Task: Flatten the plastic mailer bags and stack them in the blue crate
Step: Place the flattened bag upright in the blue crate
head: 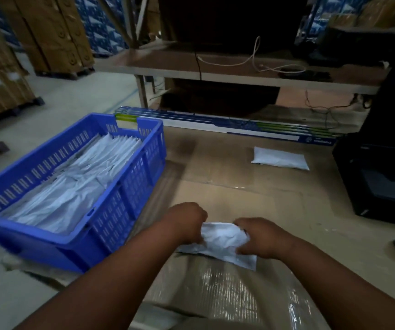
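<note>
Both hands gripping one crumpled mailer bag over the cardboard floor sheet; blue crate lying to the left.

Fingers of the left hand (188,222) and right hand (258,236) are curling closed onto opposite ends of the white plastic mailer bag (222,244), which is running with its long axis roughly left to right between them and is creased, not yet flat. The blue crate (125,198), already holding a layer of flattened bags, is sitting just beside the left forearm, so the left hand is nearer. A second mailer bag (279,159) is lying well apart, ahead to the right.
</note>
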The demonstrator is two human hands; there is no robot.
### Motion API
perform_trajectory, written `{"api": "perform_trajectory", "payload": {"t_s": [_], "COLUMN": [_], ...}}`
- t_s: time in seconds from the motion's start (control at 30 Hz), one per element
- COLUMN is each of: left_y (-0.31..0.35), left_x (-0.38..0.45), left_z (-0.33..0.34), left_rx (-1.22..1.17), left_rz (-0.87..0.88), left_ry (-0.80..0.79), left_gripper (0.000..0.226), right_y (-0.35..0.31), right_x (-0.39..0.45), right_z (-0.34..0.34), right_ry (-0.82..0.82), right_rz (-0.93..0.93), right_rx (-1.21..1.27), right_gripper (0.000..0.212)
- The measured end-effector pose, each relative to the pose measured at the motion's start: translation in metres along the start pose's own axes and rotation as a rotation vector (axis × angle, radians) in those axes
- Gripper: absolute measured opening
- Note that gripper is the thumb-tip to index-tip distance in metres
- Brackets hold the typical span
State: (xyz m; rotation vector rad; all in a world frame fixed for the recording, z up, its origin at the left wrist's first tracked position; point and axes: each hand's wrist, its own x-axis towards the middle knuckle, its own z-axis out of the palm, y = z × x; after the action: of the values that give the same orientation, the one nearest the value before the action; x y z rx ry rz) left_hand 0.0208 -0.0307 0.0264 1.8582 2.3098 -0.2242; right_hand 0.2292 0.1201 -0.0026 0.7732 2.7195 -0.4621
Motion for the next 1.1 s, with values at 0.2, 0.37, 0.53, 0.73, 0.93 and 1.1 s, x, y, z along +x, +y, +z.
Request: {"api": "perform_trajectory", "payload": {"t_s": [0.2, 0.37, 0.53, 0.73, 0.93, 1.1], "left_y": [-0.005, -0.023, -0.069, -0.135, -0.213, -0.257], "left_x": [-0.037, -0.088, -0.137, -0.188, -0.207, -0.184], "left_z": [-0.047, -0.097, -0.138, -0.166, -0.153, -0.118], "left_rx": [-0.040, -0.105, -0.093, -0.192, -0.254, -0.256], "left_rz": [-0.244, -0.445, -0.630, -0.713, -0.727, -0.669], "left_ry": [0.016, 0.182, 0.181, 0.311, 0.177, -0.053], "left_gripper": [0.033, 0.034, 0.026, 0.018, 0.025, 0.038], "right_y": [-0.008, -0.070, -0.157, -0.257, -0.352, -0.401], "right_x": [0.020, 0.058, 0.091, 0.116, 0.167, 0.223], "right_z": [-0.069, -0.145, -0.206, -0.255, -0.262, -0.224], "right_ry": [0.016, 0.038, 0.001, 0.080, -0.024, -0.195], "right_rz": [-0.293, -0.485, -0.653, -0.762, -0.752, -0.640], "right_rx": [0.040, 0.007, -0.103, -0.207, -0.356, -0.598], "right_gripper": [0.032, 0.029, 0.026, 0.037, 0.032, 0.036]}}
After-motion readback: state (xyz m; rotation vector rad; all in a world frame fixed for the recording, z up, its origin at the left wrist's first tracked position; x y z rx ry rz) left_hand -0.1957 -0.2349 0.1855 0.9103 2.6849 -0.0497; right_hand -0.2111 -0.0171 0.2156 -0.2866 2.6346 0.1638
